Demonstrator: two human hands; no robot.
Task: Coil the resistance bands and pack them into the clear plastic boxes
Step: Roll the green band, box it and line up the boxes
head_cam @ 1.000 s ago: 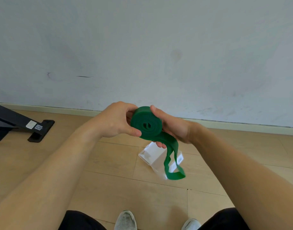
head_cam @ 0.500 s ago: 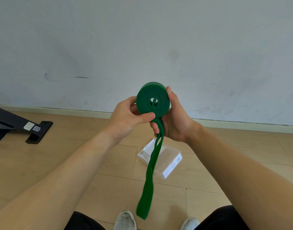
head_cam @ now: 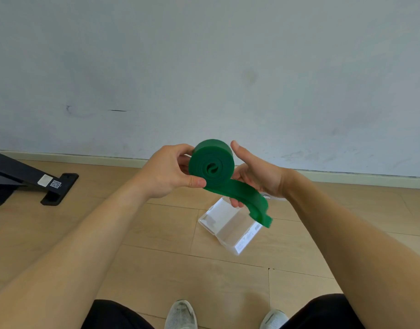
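On the wooden floor [head_cam: 156, 233] lies a clear box [head_cam: 230, 229]. Above it your left hand [head_cam: 166, 172] pinches the coiled green band [head_cam: 211, 162]; your right hand [head_cam: 258, 176] grips its loose tail.

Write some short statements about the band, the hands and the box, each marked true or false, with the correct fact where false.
1. The left hand and the right hand both hold the green band. True.
2. The band is completely coiled. False: a short loose end hangs on the right.
3. The clear plastic box lies on the wooden floor. True.
4. The band is inside the box. False: the hands hold it in the air, outside the box.
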